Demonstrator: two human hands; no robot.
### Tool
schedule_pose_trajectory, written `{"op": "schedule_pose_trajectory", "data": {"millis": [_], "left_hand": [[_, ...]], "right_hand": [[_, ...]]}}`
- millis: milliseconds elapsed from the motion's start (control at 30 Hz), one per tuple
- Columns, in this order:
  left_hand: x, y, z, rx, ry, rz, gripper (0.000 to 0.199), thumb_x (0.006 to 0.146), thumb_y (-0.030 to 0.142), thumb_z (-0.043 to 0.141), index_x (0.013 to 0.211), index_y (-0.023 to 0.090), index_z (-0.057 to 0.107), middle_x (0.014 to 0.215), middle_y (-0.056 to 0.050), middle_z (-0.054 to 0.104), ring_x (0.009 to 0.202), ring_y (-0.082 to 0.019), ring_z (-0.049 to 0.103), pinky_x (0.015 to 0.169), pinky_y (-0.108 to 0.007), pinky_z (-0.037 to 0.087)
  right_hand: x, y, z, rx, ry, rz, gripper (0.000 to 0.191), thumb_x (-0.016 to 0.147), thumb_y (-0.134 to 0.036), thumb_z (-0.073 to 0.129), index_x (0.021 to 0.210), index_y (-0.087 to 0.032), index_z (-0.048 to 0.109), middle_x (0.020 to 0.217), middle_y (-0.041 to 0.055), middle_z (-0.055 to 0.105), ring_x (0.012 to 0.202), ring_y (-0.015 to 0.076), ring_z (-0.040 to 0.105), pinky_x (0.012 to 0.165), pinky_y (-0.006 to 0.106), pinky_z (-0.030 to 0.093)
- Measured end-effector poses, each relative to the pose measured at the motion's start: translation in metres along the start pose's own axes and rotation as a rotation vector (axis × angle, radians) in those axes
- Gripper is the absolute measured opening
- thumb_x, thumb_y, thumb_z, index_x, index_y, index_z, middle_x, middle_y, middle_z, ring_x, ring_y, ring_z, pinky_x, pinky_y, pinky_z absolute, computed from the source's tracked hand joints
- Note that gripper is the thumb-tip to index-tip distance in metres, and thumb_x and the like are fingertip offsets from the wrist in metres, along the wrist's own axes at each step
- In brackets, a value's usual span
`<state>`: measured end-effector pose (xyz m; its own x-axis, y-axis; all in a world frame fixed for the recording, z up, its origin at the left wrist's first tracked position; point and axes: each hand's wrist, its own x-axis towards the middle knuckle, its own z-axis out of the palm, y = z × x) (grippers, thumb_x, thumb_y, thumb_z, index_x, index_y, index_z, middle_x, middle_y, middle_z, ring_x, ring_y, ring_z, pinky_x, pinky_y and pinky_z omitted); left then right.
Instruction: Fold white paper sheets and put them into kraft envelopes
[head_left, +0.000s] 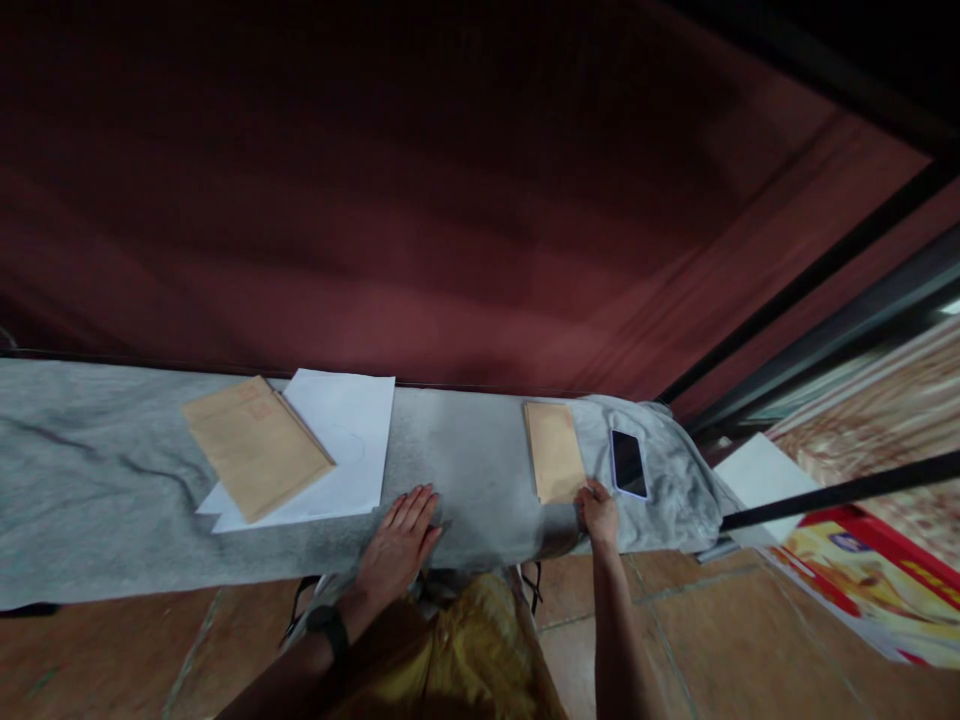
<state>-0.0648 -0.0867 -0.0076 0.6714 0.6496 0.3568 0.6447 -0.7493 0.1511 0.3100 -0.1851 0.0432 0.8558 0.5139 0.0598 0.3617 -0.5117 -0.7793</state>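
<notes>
Dim overall, top of frame nearly black, faint glow on red panel [450, 310] at centre, stretched right edge.

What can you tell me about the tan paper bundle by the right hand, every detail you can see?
The tan paper bundle looks like a small stack of plain brown envelopes: rectangular, matte, with no writing visible on top. Layered edges show along its left side, though the count is unclear. It lies flat on the grey cloth, its long sides pointing away from the person and tilted slightly left. The right hand has its fingers at the near right corner; whether they pinch or merely touch it, I cannot tell.
</notes>
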Motion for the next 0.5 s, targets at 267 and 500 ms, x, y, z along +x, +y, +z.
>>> {"op": "schedule_pose_trajectory", "data": {"millis": [267,500], "left_hand": [[-0.002,0.0,-0.007,-0.041,0.034,-0.033,0.045,0.106,0.034,0.039,0.145,0.018,0.054,0.152,-0.01,0.055,0.145,-0.024,0.046,0.122,-0.046,0.036],[-0.008,-0.031,-0.02,0.083,0.115,-0.438,0.051,0.103,0.036,0.041,0.145,0.01,0.054,0.153,-0.019,0.051,0.147,-0.035,0.042,0.119,-0.055,0.036]], "right_hand": [[-0.001,0.0,-0.002,-0.065,-0.053,0.08,0.043,0.077,-0.041,0.055,0.101,-0.014,0.076,0.06,0.0041,0.07,0.055,0.023,0.065,0.053,0.028,0.046],[-0.006,0.011,0.007,-0.201,-0.063,0.112,0.061,0.086,-0.049,0.048,0.129,-0.009,0.065,0.091,0.0177,0.076,0.085,0.0333,0.072,0.07,0.036,0.05]]}}
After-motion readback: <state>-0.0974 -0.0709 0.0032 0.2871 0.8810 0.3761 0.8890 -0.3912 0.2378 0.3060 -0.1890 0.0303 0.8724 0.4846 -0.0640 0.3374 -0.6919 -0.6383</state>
